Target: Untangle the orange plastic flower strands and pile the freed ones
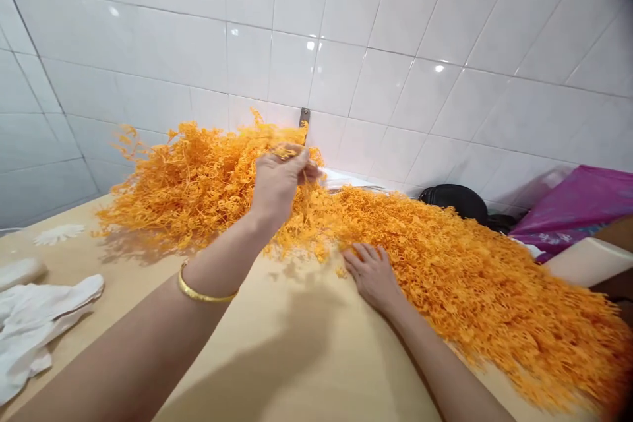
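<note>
My left hand [279, 181], with a gold bangle [205, 291] on its wrist, is raised in front of the left heap of frizzy orange sprigs [198, 184]. Its fingers are closed in a pinch on a few orange sprigs [306, 191], with thin stems showing by the fingertips. My right hand [372, 271] lies low on the tabletop [297, 330], fingers stretched out, at the near edge of a longer orange heap [484, 270]. Small loose bits of the same material lie by its fingertips. Both heaps meet between my hands.
Behind the table rises a white tiled wall [370, 72]. A dark metal strip [304, 120] stands upright against it. White fabric gloves [44, 323] lie at the left. At the back right are a black rounded case [455, 201], a purple bag [578, 204] and a cream-coloured block [591, 260].
</note>
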`<state>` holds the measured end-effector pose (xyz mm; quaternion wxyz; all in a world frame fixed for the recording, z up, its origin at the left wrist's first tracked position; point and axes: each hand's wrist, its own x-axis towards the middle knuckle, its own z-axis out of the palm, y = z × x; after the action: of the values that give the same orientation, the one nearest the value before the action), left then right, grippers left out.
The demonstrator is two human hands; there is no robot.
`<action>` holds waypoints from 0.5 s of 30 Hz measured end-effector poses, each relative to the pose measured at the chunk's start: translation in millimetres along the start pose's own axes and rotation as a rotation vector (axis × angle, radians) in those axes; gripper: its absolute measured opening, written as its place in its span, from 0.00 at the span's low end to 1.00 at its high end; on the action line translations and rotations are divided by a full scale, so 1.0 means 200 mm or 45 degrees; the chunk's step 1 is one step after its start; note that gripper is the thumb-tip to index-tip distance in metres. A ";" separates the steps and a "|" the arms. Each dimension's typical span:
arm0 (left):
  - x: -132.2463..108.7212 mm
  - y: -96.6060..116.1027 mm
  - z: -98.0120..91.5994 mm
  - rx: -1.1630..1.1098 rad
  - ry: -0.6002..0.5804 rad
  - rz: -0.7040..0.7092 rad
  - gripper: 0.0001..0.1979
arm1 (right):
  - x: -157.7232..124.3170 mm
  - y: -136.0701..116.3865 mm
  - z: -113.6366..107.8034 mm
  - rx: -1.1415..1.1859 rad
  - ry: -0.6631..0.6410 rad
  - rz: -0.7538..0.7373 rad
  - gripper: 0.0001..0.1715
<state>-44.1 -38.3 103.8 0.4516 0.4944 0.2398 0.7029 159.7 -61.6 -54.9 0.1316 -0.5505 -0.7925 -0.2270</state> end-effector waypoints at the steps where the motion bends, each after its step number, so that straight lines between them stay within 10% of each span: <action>1: -0.05 -0.02 0.02 0.058 -0.119 -0.021 0.05 | 0.02 0.04 0.03 -0.023 0.015 0.058 0.16; 6: -0.33 -0.29 -0.04 0.703 -0.770 -0.191 0.14 | 0.08 0.11 0.05 0.109 0.028 0.167 0.16; 15: -0.48 -0.49 -0.21 1.642 -0.909 0.225 0.11 | 0.03 0.02 -0.24 0.598 0.300 0.269 0.16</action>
<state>-33.2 -71.4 -36.2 0.0640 0.8773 0.4030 0.2528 159.9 -79.1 -8.8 0.3698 -0.5544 -0.7408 -0.0844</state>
